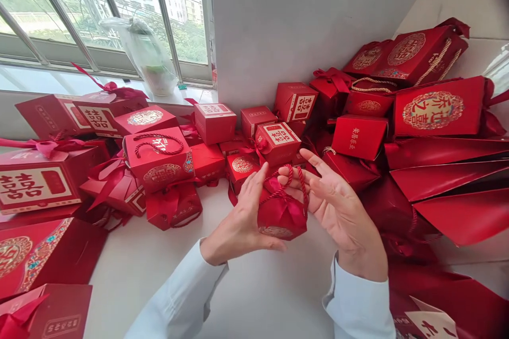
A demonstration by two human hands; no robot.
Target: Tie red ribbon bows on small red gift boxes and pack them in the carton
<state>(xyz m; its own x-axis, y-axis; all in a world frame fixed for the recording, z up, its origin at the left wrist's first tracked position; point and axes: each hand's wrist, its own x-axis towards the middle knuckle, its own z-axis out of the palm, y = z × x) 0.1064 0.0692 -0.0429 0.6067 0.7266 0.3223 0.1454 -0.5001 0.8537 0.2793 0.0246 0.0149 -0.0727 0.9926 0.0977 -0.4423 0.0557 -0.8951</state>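
A small red gift box (281,217) with a satin bow and a twisted red cord handle (289,176) is upright in front of me. My left hand (242,217) holds its left side, the thumb reaching across the lower front edge. On the other side, my right hand (338,206) is open, palm turned towards the box. Its fingers are spread around the cord handle, and some reach behind the cord. Whether they grip it is hidden. Just beyond, a red box with a white-and-gold label (278,143) sits on the pile.
Red gift boxes with cords and ribbons are heaped along the wall, including a double-handled box (159,159) at left. Flat red cartons (449,180) are stacked at right. A plastic-bagged cup (153,61) stands on the sill by the barred window. The white tabletop (167,254) lies below.
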